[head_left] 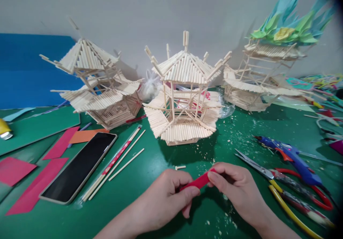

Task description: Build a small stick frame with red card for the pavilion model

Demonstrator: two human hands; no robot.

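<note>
Between my two hands a narrow strip of red paper [197, 182] is stretched above the green table. My left hand [174, 196] pinches its left end between thumb and fingers, and my right hand [234, 185] pinches the right end. Just beyond my hands stands a pagoda model made of wooden sticks [184, 99], with a tiered roof. A short piece of stick [180, 167] lies by my left fingertips. To the left are a smartphone [80, 167], wrapped chopsticks [115, 162] and pieces of red paper [37, 189].
Other stick pagodas stand at the left [99, 85] and right [265, 71], the right one topped with blue-green paper leaves [289, 21]. Scissors [254, 164], a blue glue gun [292, 157] and yellow-handled pliers [292, 214] lie at the right. A cutting board [40, 126] lies left.
</note>
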